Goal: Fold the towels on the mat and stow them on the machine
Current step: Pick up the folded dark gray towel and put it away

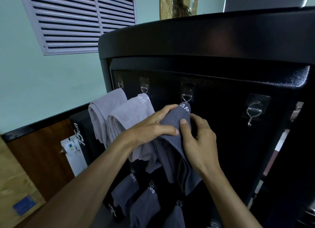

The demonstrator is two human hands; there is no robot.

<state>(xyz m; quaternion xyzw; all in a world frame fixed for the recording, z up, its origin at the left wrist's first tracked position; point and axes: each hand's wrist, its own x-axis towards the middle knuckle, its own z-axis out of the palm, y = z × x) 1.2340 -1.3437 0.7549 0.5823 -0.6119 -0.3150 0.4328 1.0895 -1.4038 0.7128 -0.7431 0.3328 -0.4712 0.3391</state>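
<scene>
Hooks on the black machine (221,45), top row: four. Two carry light grey towels (109,115); the fourth hook (254,111) is bare. Left hand (151,124) and right hand (199,137) both pinch one dark grey towel (177,142) at the third hook (187,97). Three dark towels (144,204) hang below.

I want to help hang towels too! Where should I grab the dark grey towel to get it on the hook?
Take the dark grey towel near its top corner, just under the third hook, coming from the front. The folds narrow there, so a pinching grip like the left hand and right hand use can guide it on.
</scene>
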